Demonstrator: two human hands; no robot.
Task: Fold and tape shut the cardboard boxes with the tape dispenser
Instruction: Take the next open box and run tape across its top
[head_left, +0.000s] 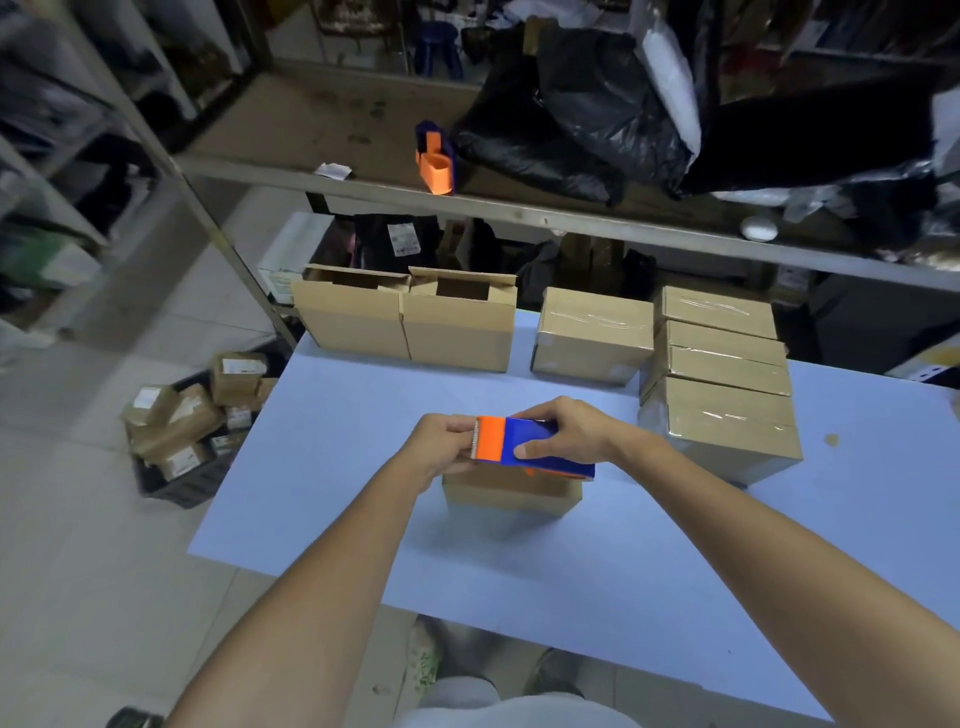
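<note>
In the right grip (566, 431), clamped from above, a blocky blue-and-orange plastic tape dispenser (535, 449), thumb on its blue side. Pinched at the serrated orange end by the left grip (447, 449). Directly beneath, a small matte brown cardboard box (511, 493) on the smooth pale-blue tabletop (337, 493). At right, glossy taped cardboard boxes (727, 395).

You're looking at two dispensers: one tape dispenser (540, 447) held, a second dispenser (436, 166) on the shelf (291, 130). On the table (363, 519) count eight cardboard boxes: two open boxes (353, 325), five taped boxes (592, 338), one box (509, 493) beneath the held dispenser. The parcels (176, 421) in the floor crate (182, 488) are too jumbled to count.
</note>
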